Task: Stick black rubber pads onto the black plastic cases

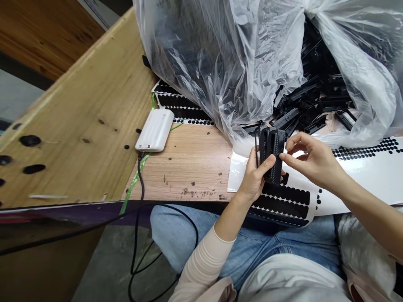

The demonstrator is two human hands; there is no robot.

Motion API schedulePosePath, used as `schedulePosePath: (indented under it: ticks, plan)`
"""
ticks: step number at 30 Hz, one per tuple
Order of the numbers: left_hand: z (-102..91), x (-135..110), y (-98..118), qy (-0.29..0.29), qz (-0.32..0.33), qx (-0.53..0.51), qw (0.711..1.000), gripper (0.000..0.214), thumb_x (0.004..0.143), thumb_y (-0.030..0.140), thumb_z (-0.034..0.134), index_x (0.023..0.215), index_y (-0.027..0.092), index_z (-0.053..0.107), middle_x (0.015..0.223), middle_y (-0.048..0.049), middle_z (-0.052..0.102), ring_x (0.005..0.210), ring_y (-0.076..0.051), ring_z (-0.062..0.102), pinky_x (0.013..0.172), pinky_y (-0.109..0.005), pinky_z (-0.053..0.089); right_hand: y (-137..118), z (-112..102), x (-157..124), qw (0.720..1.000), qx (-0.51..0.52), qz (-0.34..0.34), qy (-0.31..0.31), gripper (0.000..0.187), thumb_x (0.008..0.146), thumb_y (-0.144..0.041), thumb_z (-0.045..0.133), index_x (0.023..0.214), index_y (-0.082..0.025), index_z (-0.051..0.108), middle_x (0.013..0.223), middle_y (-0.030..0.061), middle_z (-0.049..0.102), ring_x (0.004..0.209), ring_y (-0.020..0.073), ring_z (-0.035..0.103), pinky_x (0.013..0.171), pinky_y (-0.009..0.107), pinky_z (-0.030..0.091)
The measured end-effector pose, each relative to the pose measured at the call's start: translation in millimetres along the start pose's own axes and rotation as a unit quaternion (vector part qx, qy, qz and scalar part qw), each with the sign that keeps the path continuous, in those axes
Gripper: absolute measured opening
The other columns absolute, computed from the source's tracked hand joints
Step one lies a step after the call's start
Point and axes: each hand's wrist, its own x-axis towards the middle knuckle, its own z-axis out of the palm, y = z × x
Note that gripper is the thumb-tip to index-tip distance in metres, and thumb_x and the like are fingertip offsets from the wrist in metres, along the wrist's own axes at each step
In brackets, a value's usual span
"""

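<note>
My left hand (252, 179) is closed around a black ribbed plastic part (271, 147), possibly more than one piece stacked, with a woven-looking texture. Its thumb presses on the front face. My right hand (315, 161) is at the part's right edge, thumb and forefinger brought together in a pinch; whatever sits between those fingertips is too small to make out. Below the part, a white sheet with rows of black round stickers (283, 201) overhangs the table's front edge. Just behind my hands lies a pile of similar black plastic parts (302, 102).
A large clear plastic bag (226, 63) spreads over the back, with black parts spilling from its opening. At left, a white power bank (155, 130) with a black cable (141, 180) stands near a slanted wooden board (78, 113). Another sticker sheet (181, 105) lies partly under the bag.
</note>
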Motion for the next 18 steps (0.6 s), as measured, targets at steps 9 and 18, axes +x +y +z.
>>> schedulePosePath:
  ticks: [9, 18]
  plan:
    - [-2.7, 2.2, -0.1, -0.005, -0.013, -0.007, 1.0, 0.067, 0.083, 0.059, 0.091, 0.122, 0.024, 0.05, 0.1, -0.0024, 0.074, 0.067, -0.017, 0.075, 0.056, -0.025, 0.058, 39.6, -9.2, -15.5, 0.987, -0.149, -0.056, 0.008, 0.02, 0.104, -0.044, 0.068, 0.101, -0.025, 0.072, 0.095, 0.0057, 0.075, 0.081, 0.0227, 0.069, 0.068, 0.037, 0.056]
    - [-4.0, 4.2, 1.0, -0.013, -0.017, -0.016, 1.0, 0.063, 0.085, 0.06, 0.088, 0.119, 0.021, 0.053, 0.103, -0.0066, 0.077, 0.061, -0.014, 0.071, 0.051, -0.023, 0.054, 51.6, -20.6, -48.8, 0.961, -0.114, -0.241, -0.08, 0.009, 0.101, -0.023, 0.074, 0.095, -0.029, 0.078, 0.081, 0.0025, 0.077, 0.074, 0.0209, 0.068, 0.068, 0.036, 0.056]
